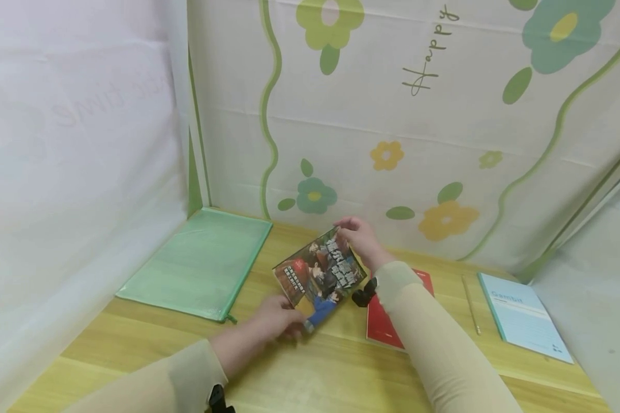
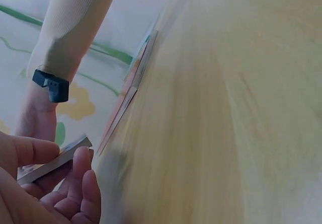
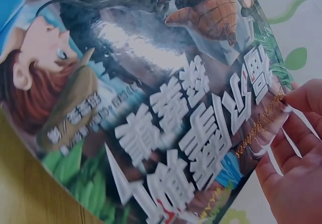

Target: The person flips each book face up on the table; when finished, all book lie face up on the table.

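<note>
A glossy illustrated book (image 1: 320, 272) with a colourful cover is held tilted above the wooden table (image 1: 310, 367). My left hand (image 1: 279, 321) pinches its near lower corner, thumb above and fingers below; that corner (image 2: 55, 161) shows edge-on in the left wrist view. My right hand (image 1: 359, 238) grips the far upper corner, with its fingertips (image 3: 297, 95) curled over the cover edge. The cover (image 3: 151, 98) fills the right wrist view.
A green zip pouch (image 1: 201, 264) lies flat at the left. A red book (image 1: 387, 327) lies under my right forearm, a pencil (image 1: 470, 304) and a light blue notebook (image 1: 527, 315) to its right. Floral cloth walls (image 1: 418, 115) close the back and sides.
</note>
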`<state>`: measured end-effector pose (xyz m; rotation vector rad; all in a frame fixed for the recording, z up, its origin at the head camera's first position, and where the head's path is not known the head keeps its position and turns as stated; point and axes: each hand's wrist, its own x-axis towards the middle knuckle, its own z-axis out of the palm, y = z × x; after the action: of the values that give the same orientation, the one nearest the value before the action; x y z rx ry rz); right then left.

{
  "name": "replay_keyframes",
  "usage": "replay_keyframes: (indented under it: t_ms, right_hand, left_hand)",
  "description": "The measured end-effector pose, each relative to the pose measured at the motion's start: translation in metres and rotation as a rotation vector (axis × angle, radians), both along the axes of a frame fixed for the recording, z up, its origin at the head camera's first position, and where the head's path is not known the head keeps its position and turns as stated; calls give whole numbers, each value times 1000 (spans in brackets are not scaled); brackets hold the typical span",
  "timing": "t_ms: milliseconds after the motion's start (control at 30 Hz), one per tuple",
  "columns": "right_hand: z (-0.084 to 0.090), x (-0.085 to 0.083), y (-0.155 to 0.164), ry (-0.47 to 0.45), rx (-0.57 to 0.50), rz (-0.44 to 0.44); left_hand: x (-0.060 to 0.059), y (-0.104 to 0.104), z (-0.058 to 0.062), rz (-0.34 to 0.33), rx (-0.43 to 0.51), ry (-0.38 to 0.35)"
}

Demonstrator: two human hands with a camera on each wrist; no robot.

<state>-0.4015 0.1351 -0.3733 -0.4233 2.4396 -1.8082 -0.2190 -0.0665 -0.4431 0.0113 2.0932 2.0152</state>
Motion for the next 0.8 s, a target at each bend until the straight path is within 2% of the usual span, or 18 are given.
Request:
replay_keyframes:
  t_ms: [133, 333, 500, 800]
  right_hand:
    - [1, 0, -5, 21, 9, 10]
    - [1, -1, -10, -26, 0, 27]
    - [0, -1, -15, -33, 50, 29]
    - [1, 2, -22, -106, 21, 46]
  left_hand:
    - [5, 2, 2, -24, 40, -8]
    - [12, 8, 6, -64, 76, -42]
    - [17, 11, 10, -90, 91, -64]
    - [20, 13, 6, -113, 150, -85]
